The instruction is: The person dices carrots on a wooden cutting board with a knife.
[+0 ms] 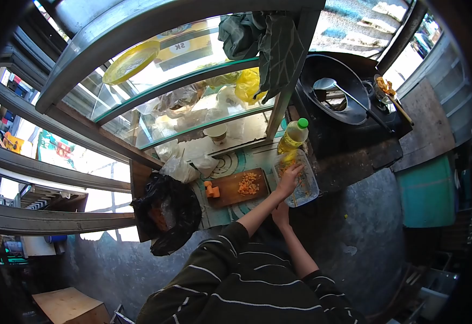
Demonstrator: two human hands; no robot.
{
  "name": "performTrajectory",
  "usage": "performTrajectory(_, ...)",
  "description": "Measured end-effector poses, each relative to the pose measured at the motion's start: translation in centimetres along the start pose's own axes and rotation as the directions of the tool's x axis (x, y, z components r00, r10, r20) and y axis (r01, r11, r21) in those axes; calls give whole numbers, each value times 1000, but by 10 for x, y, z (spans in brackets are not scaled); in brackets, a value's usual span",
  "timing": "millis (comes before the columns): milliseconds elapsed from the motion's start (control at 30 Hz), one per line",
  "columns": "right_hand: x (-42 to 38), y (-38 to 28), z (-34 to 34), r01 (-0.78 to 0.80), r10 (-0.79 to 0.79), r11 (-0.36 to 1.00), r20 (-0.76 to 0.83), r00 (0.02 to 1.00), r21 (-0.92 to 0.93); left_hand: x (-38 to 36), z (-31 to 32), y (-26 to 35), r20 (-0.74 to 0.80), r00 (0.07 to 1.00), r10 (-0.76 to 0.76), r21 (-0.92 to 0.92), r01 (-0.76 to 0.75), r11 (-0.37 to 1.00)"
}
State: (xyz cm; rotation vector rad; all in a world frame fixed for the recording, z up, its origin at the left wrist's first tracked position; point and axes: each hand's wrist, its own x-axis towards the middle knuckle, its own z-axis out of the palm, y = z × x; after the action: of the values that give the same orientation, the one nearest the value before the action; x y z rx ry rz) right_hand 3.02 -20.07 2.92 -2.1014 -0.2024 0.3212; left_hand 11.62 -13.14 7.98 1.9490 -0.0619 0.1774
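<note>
My left hand (288, 181) reaches over a clear plastic container (312, 190) with small bits in it. Its fingers look closed together, and what they hold, if anything, is too small to tell. Lower down, my right hand (281, 214) is at the container's near edge, its fingers mostly hidden. Behind the container stands a bottle of yellow liquid (291, 139) with a green cap. To the left lies a wooden cutting board (228, 198), bearing diced orange pieces (249, 184) and a few larger orange chunks (211, 189).
A large dark wok (314, 97) with a ladle (349, 96) sits on the black stove surface at the right, beside a container of orange-brown food (384, 86). A glass display case (193, 129) rises behind the board. A black plastic bag (179, 202) lies left.
</note>
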Motion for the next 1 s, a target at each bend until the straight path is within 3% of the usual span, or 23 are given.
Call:
performTrajectory(167,3,9,14,67,-63,986,35,997,-153,-4,3,-6,33,997,68,34,-69,997)
performTrajectory(233,-2,10,17,72,-60,984,74,995,-164,-3,9,-12,-7,999,44,109,-43,993)
performTrajectory(367,-4,16,19,92,-67,976,133,989,-196,-4,1,-1,-101,994,44,72,-36,997)
performTrajectory(467,0,10,15,65,-44,980,115,992,-190,-5,-14,11,-11,1000,8,181,-6,983)
performTrajectory(567,8,16,20,146,-131,954,74,989,-261,-2,-13,13,103,990,-98,274,66,960)
performTrajectory(667,17,11,23,205,-214,954,-19,977,-218,-1,-10,12,52,998,-45,289,28,957)
performTrajectory(733,20,7,21,282,-272,922,75,959,-265,-4,-26,19,-180,975,127,153,-99,983)
performTrajectory(767,20,3,20,276,-268,924,68,961,-265,-9,-38,19,-280,949,148,178,-100,979)
performTrajectory(833,14,-19,10,155,-122,952,138,983,-266,-24,-66,4,-438,888,137,231,-36,972)
performTrajectory(867,10,-20,10,172,-161,963,71,984,-205,-33,-78,-18,-502,858,107,256,29,966)
performTrajectory(933,5,-17,9,126,-126,974,7,992,-189,-51,-101,-57,-437,899,20,401,175,899)
performTrajectory(967,4,-15,9,88,-98,981,-51,994,-174,-59,-105,-78,-436,900,20,403,176,898)
performTrajectory(1000,2,-13,9,89,-99,981,-50,994,-172,-66,-108,-98,-302,951,59,510,109,853)
